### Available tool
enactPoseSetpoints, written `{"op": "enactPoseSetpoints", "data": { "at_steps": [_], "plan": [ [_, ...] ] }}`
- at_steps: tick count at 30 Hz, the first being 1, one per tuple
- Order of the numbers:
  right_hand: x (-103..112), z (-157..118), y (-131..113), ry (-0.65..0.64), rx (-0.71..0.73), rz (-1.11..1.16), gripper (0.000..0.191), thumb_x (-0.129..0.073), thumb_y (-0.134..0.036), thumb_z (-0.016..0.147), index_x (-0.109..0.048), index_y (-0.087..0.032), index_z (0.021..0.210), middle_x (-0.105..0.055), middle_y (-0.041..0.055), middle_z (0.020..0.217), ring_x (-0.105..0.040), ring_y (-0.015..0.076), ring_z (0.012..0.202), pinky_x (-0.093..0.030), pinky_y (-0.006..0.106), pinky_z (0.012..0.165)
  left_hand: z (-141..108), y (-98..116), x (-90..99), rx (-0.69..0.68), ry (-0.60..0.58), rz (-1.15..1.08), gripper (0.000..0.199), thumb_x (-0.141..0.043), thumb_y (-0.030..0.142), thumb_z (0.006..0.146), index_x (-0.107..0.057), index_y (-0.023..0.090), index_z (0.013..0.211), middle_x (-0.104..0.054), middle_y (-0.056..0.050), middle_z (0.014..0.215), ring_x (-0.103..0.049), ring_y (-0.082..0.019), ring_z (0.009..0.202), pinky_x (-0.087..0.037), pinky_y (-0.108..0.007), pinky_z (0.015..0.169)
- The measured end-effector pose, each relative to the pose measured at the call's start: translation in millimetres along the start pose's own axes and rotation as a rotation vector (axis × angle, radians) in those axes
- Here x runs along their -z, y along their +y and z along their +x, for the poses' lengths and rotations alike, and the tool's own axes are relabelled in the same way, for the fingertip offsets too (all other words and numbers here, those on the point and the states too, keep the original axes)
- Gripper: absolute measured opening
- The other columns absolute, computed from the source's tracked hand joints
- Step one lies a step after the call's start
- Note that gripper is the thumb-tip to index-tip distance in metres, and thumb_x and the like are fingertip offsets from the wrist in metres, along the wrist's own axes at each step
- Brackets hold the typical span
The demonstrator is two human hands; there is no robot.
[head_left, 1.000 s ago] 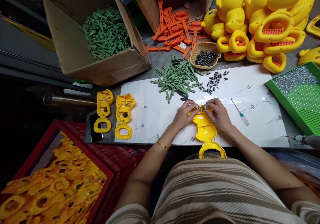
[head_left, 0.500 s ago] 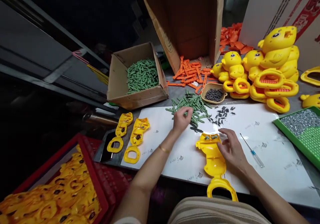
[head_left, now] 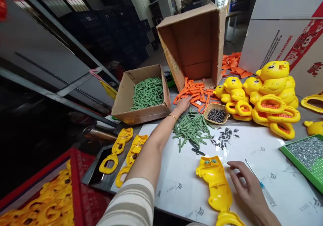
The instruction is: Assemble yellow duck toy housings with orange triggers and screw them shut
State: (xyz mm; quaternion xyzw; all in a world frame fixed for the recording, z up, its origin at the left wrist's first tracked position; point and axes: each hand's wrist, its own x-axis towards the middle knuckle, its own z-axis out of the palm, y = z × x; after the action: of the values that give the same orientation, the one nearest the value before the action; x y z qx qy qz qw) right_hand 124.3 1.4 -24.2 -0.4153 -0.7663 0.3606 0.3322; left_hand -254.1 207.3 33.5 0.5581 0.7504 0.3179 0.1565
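Now your left hand is at the orange parts, upper centre of frame; its grip, can't tell. Yellow shell lies unheld, lower right of centre. Right hand just beside it, grip loosely wide, empty. Earlier, left hovers at the green pieces.

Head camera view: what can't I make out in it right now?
All in the head view:
- Whether the left hand grips any of the orange parts: its own back hides the fingertips.
- The rest of the front yellow shell's handle: cut off by the bottom edge.
- Part of another yellow shell: hidden by the left arm.
- What the silver bits are: too small.
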Motion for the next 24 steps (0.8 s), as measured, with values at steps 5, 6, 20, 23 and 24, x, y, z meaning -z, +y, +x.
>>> {"op": "enactPoseSetpoints", "data": {
  "at_steps": [5,6,20,23,24],
  "plan": [
    [6.6,9.1,-7.0,0.041,0.020,0.023,0.019,-0.052,-0.029,0.096,-0.059,-0.027,0.113,-0.065,0.0057,0.106,-0.065,0.0147,0.077,-0.052,0.020,0.045,-24.1,32.2,32.3,-0.065,0.259,-0.289,0.034,-0.046,0.033,0.099,-0.059,0.017,0.126,-0.063,-0.014,0.132,-0.065,-0.022,0.114,-0.055,-0.030,0.087],
    [9.4,12.8,-11.8,0.061,0.027,0.031,0.019,-0.053,-0.029,0.095,-0.060,-0.026,0.112,-0.065,0.0062,0.106,-0.064,0.0147,0.076,-0.048,0.018,0.039,-36.2,40.0,40.0,-0.068,0.295,-0.351,0.039,-0.042,0.038,0.100,-0.057,0.016,0.128,-0.064,-0.015,0.129,-0.069,-0.020,0.105,-0.056,-0.028,0.078],
    [46.8,41.8,-130.1,0.308,0.493,-0.321,0.029,-0.064,-0.022,0.090,-0.061,-0.020,0.118,-0.067,0.0109,0.109,-0.063,0.0257,0.101,-0.052,0.043,0.089,-249.1,119.0,32.9,0.136,-0.082,-1.132,0.047,-0.065,0.054,0.082,-0.070,0.012,0.104,-0.077,-0.009,0.083,-0.070,-0.015,0.062,-0.050,-0.021,0.053],
    [37.5,31.8,-126.5,0.036,0.422,-0.392,0.032,-0.056,-0.029,0.095,-0.058,-0.022,0.127,-0.060,0.0129,0.119,-0.065,0.0234,0.096,-0.056,0.039,0.079,-276.8,125.1,12.9,0.146,-0.177,-1.084,0.050,-0.060,0.056,0.086,-0.071,0.012,0.107,-0.076,-0.008,0.079,-0.071,-0.014,0.062,-0.050,-0.021,0.055],
    [36.1,26.3,-120.4,-0.021,0.401,-0.368,0.031,-0.052,-0.027,0.097,-0.059,-0.023,0.127,-0.059,0.0117,0.117,-0.065,0.0206,0.091,-0.056,0.036,0.076,-284.7,124.0,8.0,0.145,-0.219,-1.069,0.051,-0.057,0.057,0.088,-0.071,0.012,0.108,-0.076,-0.008,0.080,-0.071,-0.015,0.065,-0.051,-0.022,0.056]
  ]
}}
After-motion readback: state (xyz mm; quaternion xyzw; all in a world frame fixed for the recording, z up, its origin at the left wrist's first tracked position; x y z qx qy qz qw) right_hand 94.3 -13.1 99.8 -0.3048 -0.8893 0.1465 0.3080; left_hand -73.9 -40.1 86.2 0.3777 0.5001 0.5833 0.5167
